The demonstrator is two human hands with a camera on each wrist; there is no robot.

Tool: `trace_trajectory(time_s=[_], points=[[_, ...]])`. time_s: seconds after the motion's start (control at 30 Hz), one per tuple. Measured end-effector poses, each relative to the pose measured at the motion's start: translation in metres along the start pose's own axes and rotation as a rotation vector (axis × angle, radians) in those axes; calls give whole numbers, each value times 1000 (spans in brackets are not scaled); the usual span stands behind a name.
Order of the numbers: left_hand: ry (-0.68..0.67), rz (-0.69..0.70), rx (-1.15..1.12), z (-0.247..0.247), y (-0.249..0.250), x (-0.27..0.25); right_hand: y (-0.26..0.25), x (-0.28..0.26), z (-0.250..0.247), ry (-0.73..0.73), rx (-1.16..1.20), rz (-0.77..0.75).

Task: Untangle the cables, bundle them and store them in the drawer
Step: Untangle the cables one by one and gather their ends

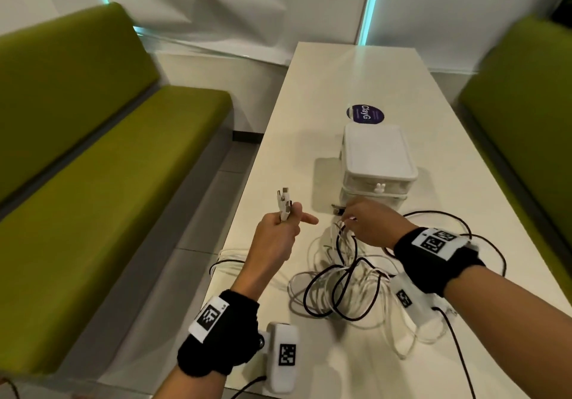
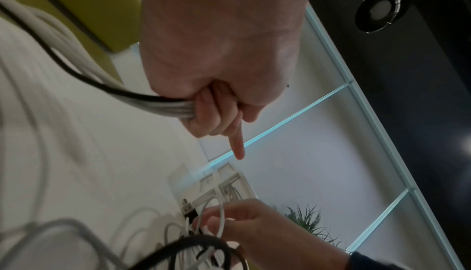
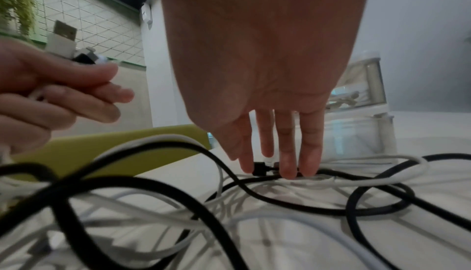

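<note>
A tangle of white and black cables (image 1: pixel 346 284) lies on the white table (image 1: pixel 356 70) in front of a small white drawer unit (image 1: pixel 377 157). My left hand (image 1: pixel 278 228) is raised left of the tangle and grips a bunch of cable ends (image 1: pixel 284 205), their plugs sticking up and the index finger pointing out; the cables trail from the fist (image 2: pixel 163 103). My right hand (image 1: pixel 365 222) reaches down just before the drawer unit. Its straight fingers (image 3: pixel 288 161) touch the cables beside a black plug (image 3: pixel 261 169). A white loop crosses its fingers in the left wrist view.
Green benches (image 1: pixel 93 157) (image 1: pixel 526 104) flank the table. A round purple sticker (image 1: pixel 365 114) sits behind the drawer unit. Cable loops spread right past my right wrist, and some hang over the table's left edge (image 1: pixel 223 262).
</note>
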State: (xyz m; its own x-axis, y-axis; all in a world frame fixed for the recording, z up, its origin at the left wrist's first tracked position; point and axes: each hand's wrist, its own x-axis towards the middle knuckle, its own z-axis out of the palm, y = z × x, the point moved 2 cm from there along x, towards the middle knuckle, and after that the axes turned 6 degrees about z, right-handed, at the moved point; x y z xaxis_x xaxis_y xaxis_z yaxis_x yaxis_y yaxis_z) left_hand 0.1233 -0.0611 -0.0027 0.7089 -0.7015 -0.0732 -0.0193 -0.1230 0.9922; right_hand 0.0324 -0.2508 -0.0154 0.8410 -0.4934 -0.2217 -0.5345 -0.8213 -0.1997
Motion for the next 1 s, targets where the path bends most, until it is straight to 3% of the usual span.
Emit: trace_trajectory(time_s=[0.2, 0.37, 0.73, 1.0], points=[[-1, -120, -136, 2, -11, -1, -2, 8, 8, -60, -40, 30], [-30, -75, 48, 7, -9, -4, -6, -2, 2, -45, 18, 3], [31, 60, -42, 19, 15, -11, -22, -46, -46, 365, 350, -131], [33, 235, -23, 26, 33, -29, -56, -98, -56, 412, 663, -235]])
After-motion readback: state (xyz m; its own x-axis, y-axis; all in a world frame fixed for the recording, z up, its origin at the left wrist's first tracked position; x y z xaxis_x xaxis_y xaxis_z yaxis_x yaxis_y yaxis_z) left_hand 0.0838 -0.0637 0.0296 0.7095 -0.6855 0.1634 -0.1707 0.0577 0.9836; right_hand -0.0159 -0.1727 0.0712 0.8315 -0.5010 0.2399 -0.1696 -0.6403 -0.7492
